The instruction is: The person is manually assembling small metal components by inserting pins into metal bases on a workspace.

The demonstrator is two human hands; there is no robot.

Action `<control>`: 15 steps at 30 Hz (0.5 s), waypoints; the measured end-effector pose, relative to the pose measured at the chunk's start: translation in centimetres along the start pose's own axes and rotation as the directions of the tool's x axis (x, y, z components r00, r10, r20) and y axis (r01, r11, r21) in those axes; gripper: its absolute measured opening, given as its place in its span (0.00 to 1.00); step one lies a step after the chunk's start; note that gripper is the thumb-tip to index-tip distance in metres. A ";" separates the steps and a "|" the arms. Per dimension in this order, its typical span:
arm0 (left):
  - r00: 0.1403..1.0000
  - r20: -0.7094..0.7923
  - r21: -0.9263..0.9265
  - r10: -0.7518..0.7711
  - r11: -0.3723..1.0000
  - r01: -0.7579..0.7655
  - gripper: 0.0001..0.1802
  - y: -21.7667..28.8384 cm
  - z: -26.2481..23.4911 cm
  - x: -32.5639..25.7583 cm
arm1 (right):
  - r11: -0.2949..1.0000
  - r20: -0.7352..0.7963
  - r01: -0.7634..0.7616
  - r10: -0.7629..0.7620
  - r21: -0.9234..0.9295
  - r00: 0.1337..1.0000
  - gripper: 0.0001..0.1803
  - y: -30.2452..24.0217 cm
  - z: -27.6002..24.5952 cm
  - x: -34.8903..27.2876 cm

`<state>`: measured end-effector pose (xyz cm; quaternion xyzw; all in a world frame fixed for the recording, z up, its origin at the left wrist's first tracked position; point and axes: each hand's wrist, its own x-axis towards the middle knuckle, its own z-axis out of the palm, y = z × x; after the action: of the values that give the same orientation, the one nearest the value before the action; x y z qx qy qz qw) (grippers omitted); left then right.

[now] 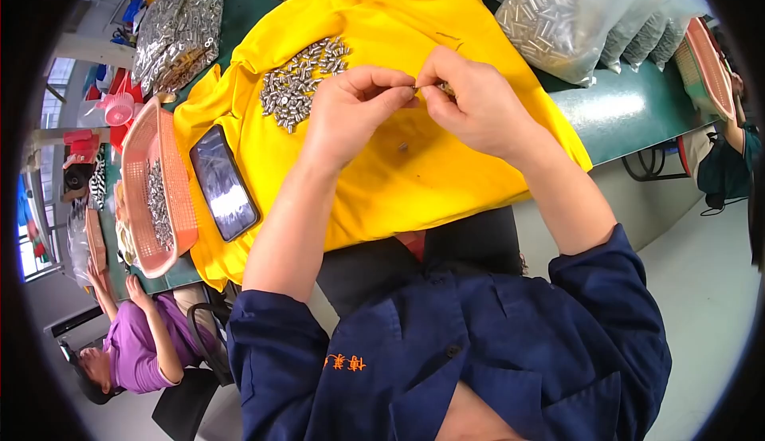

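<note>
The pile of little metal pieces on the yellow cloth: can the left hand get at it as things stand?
Probably yes: the pile lies uncovered just beside the left hand, with nothing between, though that hand seems busy pinching something small.

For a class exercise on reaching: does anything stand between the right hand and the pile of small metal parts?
Yes: in this view, the left hand is between the right hand and the pile on the yellow cloth.

Tiny dark piece (pixel 415 89), mostly hidden, pinched between left hand (pixel 349 113), right hand (pixel 476 105)
</note>
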<state>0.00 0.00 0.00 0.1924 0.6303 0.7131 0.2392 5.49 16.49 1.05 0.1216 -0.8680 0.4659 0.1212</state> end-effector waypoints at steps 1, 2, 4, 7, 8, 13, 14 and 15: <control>1.000 -0.027 0.051 0.012 0.999 -0.011 0.07 0.0 0.1 0.1 | 0.999 -0.009 0.031 -0.031 -0.010 0.999 0.06 0.2 0.0 0.0; 0.998 -0.052 0.103 0.026 0.994 -0.021 0.07 -0.1 0.3 0.2 | 0.998 -0.017 0.063 -0.063 -0.021 0.998 0.05 0.4 -0.1 0.1; 0.997 -0.065 0.120 0.036 0.992 -0.028 0.07 -0.3 -0.1 0.4 | 0.997 -0.093 0.074 -0.070 0.034 0.993 0.05 0.7 0.0 0.2; 0.995 -0.096 0.211 -0.023 0.977 0.043 0.07 -0.4 -0.6 0.7 | 0.989 -0.274 0.049 -0.009 0.141 0.962 0.03 1.8 -0.9 0.5; 0.991 -0.122 0.293 -0.057 0.952 0.091 0.07 -0.4 -0.6 0.6 | 0.976 -0.319 0.007 0.064 0.218 0.945 0.04 1.9 -1.2 0.7; 0.987 0.159 0.647 -0.010 0.757 -0.097 0.12 1.4 3.1 0.6 | 0.980 -0.349 0.001 0.070 0.198 0.935 0.03 1.9 -1.5 0.7; 0.984 0.173 0.603 0.048 0.785 -0.144 0.11 2.0 3.8 0.7 | 0.993 -0.380 0.031 0.015 0.113 0.925 0.03 2.0 -1.7 0.8; 0.977 0.183 0.559 0.106 0.806 -0.192 0.10 2.3 4.0 0.9 | 0.998 -0.408 0.061 -0.043 0.030 0.912 0.03 2.0 -1.7 0.8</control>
<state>1.40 3.55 2.78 0.3549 0.7798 0.4911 0.1575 4.23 18.95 0.67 0.0475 -0.8103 0.4957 0.3090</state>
